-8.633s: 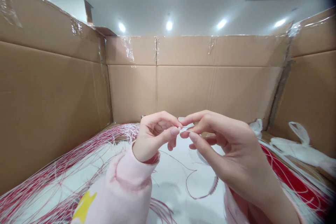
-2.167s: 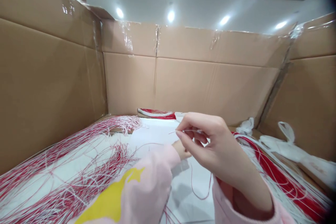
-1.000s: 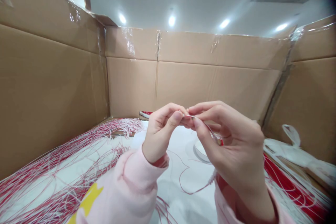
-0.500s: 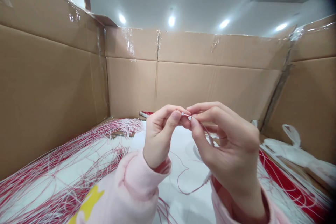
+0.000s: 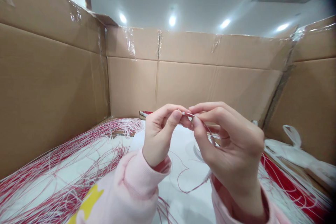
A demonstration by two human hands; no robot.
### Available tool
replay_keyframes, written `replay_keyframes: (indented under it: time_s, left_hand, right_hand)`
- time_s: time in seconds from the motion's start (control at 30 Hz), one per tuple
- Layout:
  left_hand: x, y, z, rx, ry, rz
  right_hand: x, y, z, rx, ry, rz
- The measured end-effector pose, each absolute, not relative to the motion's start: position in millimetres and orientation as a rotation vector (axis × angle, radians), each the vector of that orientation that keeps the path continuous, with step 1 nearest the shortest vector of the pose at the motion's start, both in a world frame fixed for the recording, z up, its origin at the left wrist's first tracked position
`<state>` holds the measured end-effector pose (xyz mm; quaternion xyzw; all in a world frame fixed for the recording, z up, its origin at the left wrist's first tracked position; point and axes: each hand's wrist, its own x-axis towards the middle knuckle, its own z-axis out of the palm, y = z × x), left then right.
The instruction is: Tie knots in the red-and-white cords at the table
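Head view, inspection of my own hands at this moment:

1. Hands: my left hand is closed in a pinch, thumb and fingers curled; my right hand is likewise closed in a pinch; both are raised at centre frame, fingertips touching.
2. Item held: a thin red-and-white wire is gripped between both pinches, at upper centre of the hands; its short pale tip shows just above my left thumb; the wire runs down behind my right fingers.
3. Below the hands: a thin red strand curves across a white sheet at lower centre and meets a small ribbed white piece; a curved white object sits partly hidden behind my right hand, its kind not determinable.
4. Surroundings: loose red-and-white wire bundles spread over the lower left; more lie at lower right; a white plastic bag lies at right.
5. Enclosure: cardboard walls stand at left, rear and right, with clear tape at upper left of centre.
6. Clothing: pink sleeves cover both wrists.
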<state>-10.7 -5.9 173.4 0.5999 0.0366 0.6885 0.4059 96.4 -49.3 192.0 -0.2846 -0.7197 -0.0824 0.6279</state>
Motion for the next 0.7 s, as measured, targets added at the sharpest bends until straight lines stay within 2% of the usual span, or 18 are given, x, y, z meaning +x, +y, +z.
replay_keyframes:
  time_s: [0.7]
  left_hand:
    - [-13.1, -6.4, 175.9, 1.533, 0.167, 1.698]
  right_hand:
    - [99.2, -47.8, 194.0, -0.640, -1.735, -0.196]
